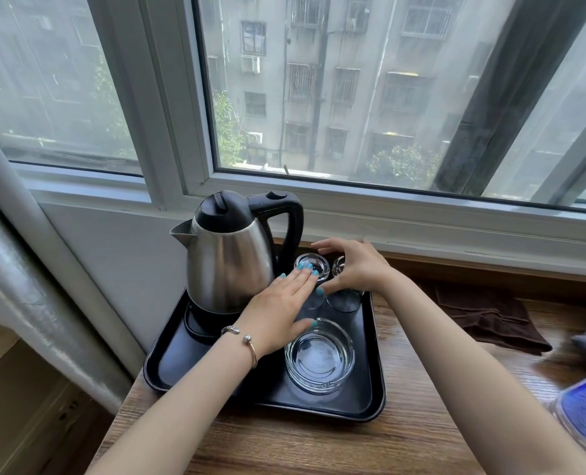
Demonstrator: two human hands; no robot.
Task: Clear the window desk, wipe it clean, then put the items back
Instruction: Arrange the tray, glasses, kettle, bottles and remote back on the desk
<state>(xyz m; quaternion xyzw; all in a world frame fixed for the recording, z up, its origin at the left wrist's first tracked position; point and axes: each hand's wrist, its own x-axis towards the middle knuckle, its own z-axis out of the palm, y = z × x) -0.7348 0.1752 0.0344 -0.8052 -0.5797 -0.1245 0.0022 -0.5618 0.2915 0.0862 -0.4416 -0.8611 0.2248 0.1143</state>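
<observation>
Window desk (404, 433) with black tray (168, 354) holding kettle (228, 258), ashtray (319, 356) and two upturned glasses: left hand (281, 310) flat on one glass (312, 267), right hand (355, 267) cupping the other (339, 265), suggesting either clearing beginning or restocking nearly complete.

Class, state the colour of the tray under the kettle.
Black tray, seen best in the head view.
</observation>
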